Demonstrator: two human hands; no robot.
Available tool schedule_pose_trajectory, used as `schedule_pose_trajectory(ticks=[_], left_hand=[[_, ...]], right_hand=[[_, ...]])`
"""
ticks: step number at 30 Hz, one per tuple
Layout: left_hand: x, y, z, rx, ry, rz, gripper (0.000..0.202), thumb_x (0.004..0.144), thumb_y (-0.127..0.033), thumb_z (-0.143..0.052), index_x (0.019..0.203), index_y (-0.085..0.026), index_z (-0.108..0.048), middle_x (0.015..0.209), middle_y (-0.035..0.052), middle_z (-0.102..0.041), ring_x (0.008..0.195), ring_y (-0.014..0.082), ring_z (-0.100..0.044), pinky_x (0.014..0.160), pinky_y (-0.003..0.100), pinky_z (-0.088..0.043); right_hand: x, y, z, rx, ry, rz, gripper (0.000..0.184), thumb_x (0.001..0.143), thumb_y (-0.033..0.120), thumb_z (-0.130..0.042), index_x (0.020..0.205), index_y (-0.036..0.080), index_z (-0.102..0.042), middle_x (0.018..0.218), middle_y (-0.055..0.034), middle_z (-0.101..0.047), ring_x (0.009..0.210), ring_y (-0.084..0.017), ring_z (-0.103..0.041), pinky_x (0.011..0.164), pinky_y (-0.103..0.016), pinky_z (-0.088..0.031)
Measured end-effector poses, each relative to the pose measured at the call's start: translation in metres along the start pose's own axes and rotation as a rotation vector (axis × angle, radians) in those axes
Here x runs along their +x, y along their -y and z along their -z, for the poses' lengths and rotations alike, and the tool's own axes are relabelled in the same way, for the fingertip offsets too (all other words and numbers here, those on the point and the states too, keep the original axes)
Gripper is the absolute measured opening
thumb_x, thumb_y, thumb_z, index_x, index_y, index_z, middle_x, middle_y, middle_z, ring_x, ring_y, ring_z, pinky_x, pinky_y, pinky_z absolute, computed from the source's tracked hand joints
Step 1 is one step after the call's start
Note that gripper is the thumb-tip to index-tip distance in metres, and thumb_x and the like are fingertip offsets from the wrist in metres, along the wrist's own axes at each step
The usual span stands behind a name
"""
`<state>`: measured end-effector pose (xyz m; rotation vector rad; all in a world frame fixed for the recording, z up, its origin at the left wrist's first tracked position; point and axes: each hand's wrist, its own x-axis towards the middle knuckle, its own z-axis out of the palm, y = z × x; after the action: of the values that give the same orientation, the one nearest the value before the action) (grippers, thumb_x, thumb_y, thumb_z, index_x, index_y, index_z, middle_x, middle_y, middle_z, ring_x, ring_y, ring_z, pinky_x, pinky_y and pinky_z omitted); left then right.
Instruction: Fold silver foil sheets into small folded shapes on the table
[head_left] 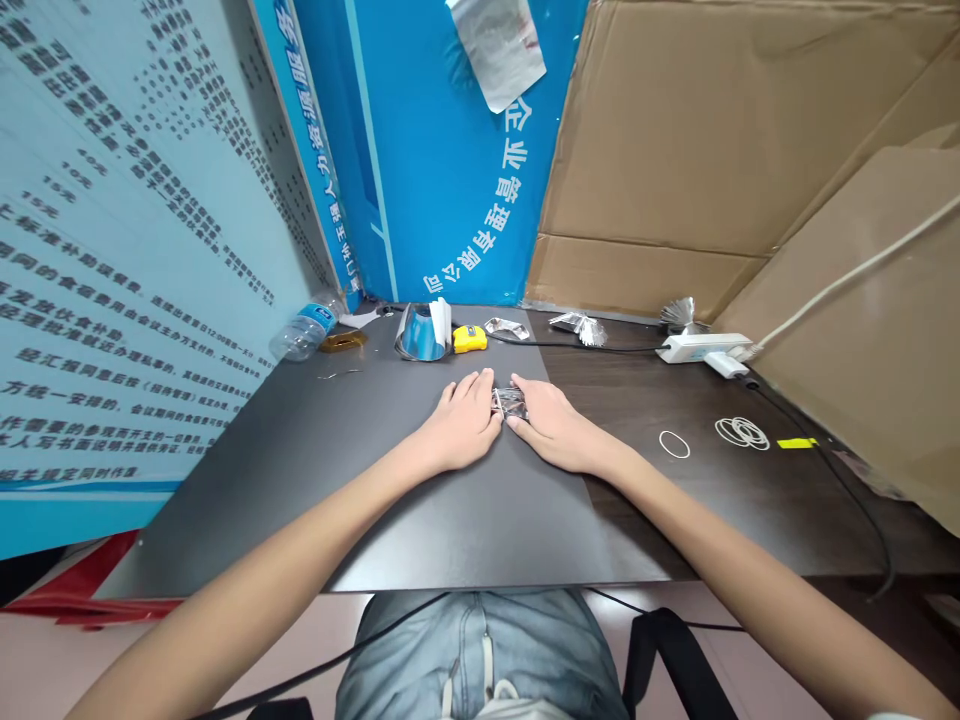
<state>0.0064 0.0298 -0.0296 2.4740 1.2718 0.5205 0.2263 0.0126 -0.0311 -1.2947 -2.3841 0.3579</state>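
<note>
My left hand (465, 422) and my right hand (553, 426) meet at the middle of a dark grey mat (352, 480). Between their fingertips they pinch a small folded piece of silver foil (510, 403). Farther back lie two crumpled foil pieces (504, 327) (577, 327) and a fan-pleated foil piece (681, 315). A curved mirror-like silver piece (422, 334) stands beside a yellow tape measure (469, 339). Neither hand touches these.
A plastic water bottle (304, 330) lies at the back left. On the right are rubber bands (742, 432), a yellow strip (796, 443) and a white power strip (701, 348) with black cables. Printed blue boards (450, 170) and cardboard sheets (675, 130) wall the table's back and sides.
</note>
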Motion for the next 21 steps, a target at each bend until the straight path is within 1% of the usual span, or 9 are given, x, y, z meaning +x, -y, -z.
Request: schedule_pose_trajectory(ticks=[2,4,8,10,12,14,16,19,21], left_hand=[[-0.001,0.000,0.002,0.004,0.037,0.015,0.066,0.103,-0.037,-0.039,0.163,-0.012,-0.024,0.171,0.0233,-0.029,0.159,0.0406,-0.025,0.125,0.066,-0.022],[-0.001,0.000,0.006,0.016,0.051,0.020,0.067,0.102,-0.035,-0.039,0.163,-0.013,-0.025,0.171,0.0217,-0.029,0.160,0.0412,-0.023,0.125,0.067,-0.021],[0.000,0.001,0.013,0.051,0.001,0.026,0.062,0.097,-0.030,-0.046,0.157,-0.016,-0.038,0.166,0.0195,-0.040,0.158,0.0439,-0.026,0.124,0.068,-0.023],[0.000,0.001,0.016,0.075,-0.023,0.005,0.054,0.097,-0.028,-0.047,0.150,-0.018,-0.047,0.161,0.0179,-0.048,0.154,0.0434,-0.032,0.122,0.067,-0.027],[0.000,-0.001,0.018,0.103,-0.054,-0.045,0.044,0.096,-0.025,-0.047,0.139,-0.020,-0.055,0.149,0.0158,-0.059,0.149,0.0405,-0.040,0.120,0.062,-0.033],[0.000,-0.004,0.019,0.130,-0.085,-0.082,0.033,0.096,-0.023,-0.046,0.126,-0.020,-0.060,0.133,0.0148,-0.066,0.138,0.0375,-0.049,0.114,0.056,-0.041],[0.000,-0.006,0.018,0.155,-0.097,-0.085,0.026,0.097,-0.023,-0.045,0.119,-0.019,-0.060,0.123,0.0149,-0.067,0.126,0.0358,-0.055,0.105,0.052,-0.047],[-0.001,-0.007,0.016,0.174,-0.087,-0.083,0.023,0.100,-0.024,-0.042,0.117,-0.019,-0.058,0.118,0.0151,-0.065,0.115,0.0343,-0.058,0.096,0.048,-0.050],[-0.002,-0.008,0.016,0.156,-0.066,-0.115,0.023,0.102,-0.025,-0.040,0.118,-0.019,-0.056,0.116,0.0143,-0.065,0.109,0.0327,-0.059,0.094,0.047,-0.050]], right_hand=[[0.001,0.000,0.001,0.010,0.021,-0.011,0.071,0.107,0.057,-0.037,0.166,0.021,-0.024,0.164,-0.0189,-0.042,0.154,-0.038,-0.038,0.125,-0.063,-0.029],[0.002,-0.002,0.002,0.024,0.051,-0.027,0.072,0.107,0.058,-0.037,0.167,0.021,-0.022,0.168,-0.0189,-0.037,0.157,-0.037,-0.032,0.127,-0.063,-0.026],[-0.001,-0.011,0.006,0.040,0.066,-0.030,0.083,0.105,0.063,-0.040,0.170,0.021,-0.011,0.173,-0.0188,-0.025,0.161,-0.038,-0.023,0.127,-0.064,-0.025],[-0.003,-0.015,0.008,0.018,0.071,-0.036,0.088,0.103,0.066,-0.043,0.170,0.019,-0.011,0.173,-0.0203,-0.024,0.160,-0.040,-0.022,0.127,-0.065,-0.025],[-0.005,-0.017,0.009,-0.015,0.079,-0.043,0.090,0.102,0.067,-0.045,0.169,0.016,-0.015,0.171,-0.0225,-0.028,0.159,-0.042,-0.024,0.126,-0.066,-0.026],[-0.005,-0.015,0.011,-0.045,0.084,-0.036,0.086,0.102,0.065,-0.044,0.168,0.015,-0.020,0.169,-0.0235,-0.033,0.158,-0.043,-0.028,0.126,-0.066,-0.027],[-0.006,-0.011,0.012,-0.070,0.091,-0.034,0.081,0.103,0.062,-0.044,0.166,0.015,-0.024,0.168,-0.0235,-0.035,0.157,-0.043,-0.031,0.125,-0.066,-0.028],[-0.006,-0.003,0.012,-0.082,0.092,-0.047,0.067,0.107,0.053,-0.039,0.162,0.017,-0.031,0.166,-0.0223,-0.039,0.156,-0.040,-0.034,0.123,-0.067,-0.028],[-0.005,0.002,0.013,-0.065,0.082,-0.026,0.055,0.109,0.046,-0.036,0.154,0.016,-0.040,0.162,-0.0224,-0.044,0.153,-0.038,-0.038,0.123,-0.065,-0.031]])
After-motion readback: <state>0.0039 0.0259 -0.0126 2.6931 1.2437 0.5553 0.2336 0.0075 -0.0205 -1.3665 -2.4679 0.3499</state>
